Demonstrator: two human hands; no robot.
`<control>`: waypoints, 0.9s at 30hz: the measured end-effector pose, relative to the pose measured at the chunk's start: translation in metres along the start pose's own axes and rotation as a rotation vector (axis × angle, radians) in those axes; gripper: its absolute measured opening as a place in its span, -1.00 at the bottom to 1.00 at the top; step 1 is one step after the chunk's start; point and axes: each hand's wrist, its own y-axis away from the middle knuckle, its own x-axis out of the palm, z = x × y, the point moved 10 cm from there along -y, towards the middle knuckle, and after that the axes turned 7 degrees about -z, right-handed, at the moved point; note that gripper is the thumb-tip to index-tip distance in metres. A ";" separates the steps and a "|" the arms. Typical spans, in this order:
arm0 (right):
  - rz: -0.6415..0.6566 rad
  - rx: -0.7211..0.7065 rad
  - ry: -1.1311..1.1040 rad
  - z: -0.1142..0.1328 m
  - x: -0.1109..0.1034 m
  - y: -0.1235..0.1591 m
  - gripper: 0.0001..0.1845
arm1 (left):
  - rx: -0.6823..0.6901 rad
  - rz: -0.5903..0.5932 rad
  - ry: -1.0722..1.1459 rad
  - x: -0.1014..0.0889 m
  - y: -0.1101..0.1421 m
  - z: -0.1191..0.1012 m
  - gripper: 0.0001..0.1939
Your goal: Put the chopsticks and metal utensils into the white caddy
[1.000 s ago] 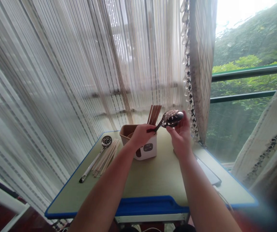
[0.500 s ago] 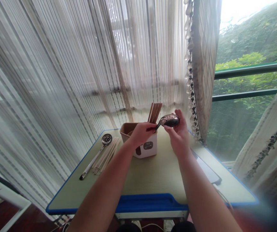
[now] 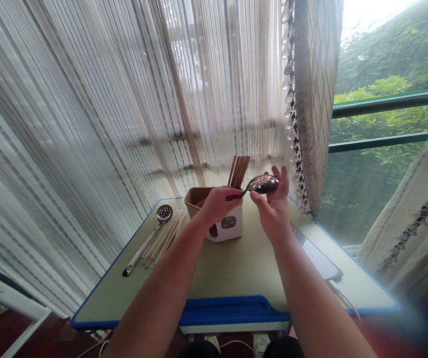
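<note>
My left hand (image 3: pixel 218 201) is closed round the handle of a metal slotted spoon (image 3: pixel 264 184). The spoon is held above the table with its holed bowl to the right. Around the bowl, my right hand (image 3: pixel 276 209) has its fingers spread and thumb apart; whether it touches the metal I cannot tell. Behind my left hand stands a white and brown utensil holder (image 3: pixel 232 229), partly hidden by that hand. Several brown chopsticks (image 3: pixel 239 170) rise upright at the holder's right side.
On the table's left lie a long-handled skimmer (image 3: pixel 164 214) and a pile of pale chopsticks (image 3: pixel 163 241). A flat grey device (image 3: pixel 318 256) with a cable lies on the right, partly under my right forearm. The table (image 3: pixel 236 273) has a blue edge; curtains (image 3: pixel 87 99) hang behind it.
My right hand has loosened from the spoon's bowl, its fingers now spread wider. The spoon has shifted very slightly, and my left hand keeps its hold on the handle.
</note>
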 end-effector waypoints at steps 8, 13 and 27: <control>-0.089 -0.012 -0.003 0.006 -0.006 0.000 -0.34 | -0.019 0.001 0.030 0.002 0.002 0.003 -0.75; -0.095 -0.040 0.046 0.013 -0.007 0.002 -0.36 | -0.016 0.019 0.028 0.003 0.003 0.002 -0.77; -0.119 -0.036 0.038 0.010 -0.004 0.005 -0.25 | 0.102 0.067 -0.112 0.001 0.008 -0.017 -0.64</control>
